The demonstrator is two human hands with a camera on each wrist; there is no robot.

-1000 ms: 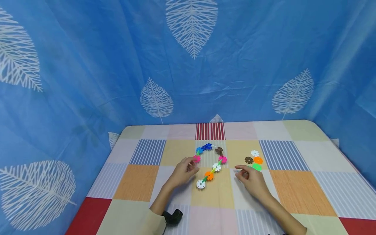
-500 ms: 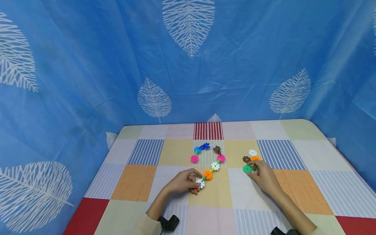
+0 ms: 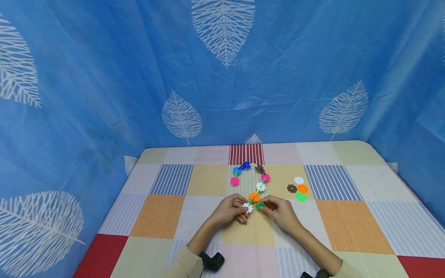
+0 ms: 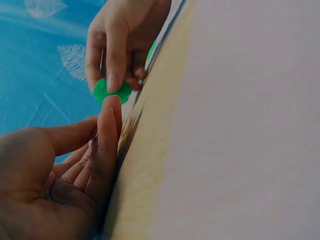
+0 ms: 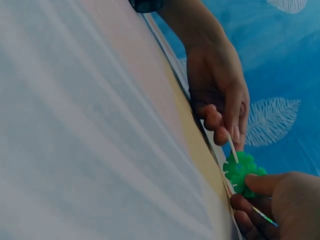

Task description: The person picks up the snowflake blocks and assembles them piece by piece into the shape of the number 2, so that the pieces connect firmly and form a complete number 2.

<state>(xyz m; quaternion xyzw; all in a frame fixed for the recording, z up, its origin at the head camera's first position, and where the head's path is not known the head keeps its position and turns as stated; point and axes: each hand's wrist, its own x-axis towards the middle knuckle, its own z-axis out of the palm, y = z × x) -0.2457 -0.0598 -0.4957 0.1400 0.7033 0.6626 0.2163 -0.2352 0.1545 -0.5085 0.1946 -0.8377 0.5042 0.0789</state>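
A curved chain of notched plastic flower discs lies on the table, with an orange disc [image 3: 254, 197] near its close end. My left hand [image 3: 231, 210] pinches the white disc [image 3: 248, 208] at that end, which shows edge-on in the right wrist view. Between thumb and fingers of my right hand [image 3: 281, 213] is a darker green disc [image 3: 260, 206], just right of the white one. In the right wrist view the green disc [image 5: 241, 172] overlaps the edge of the white disc [image 5: 233, 148]. The chain's other end is a pink disc [image 3: 235, 181].
Loose flower discs lie to the right: white [image 3: 299, 180], brown [image 3: 292, 188], orange [image 3: 303, 189] and light green [image 3: 301, 197]. A patchwork cloth [image 3: 194, 231] covers the table. Blue leaf-print curtains [image 3: 278, 77] hang behind and at the sides.
My left hand went from the pink disc to the white end disc. My right hand took a green disc from the loose group and brought it left. The chain shifted slightly away and right.
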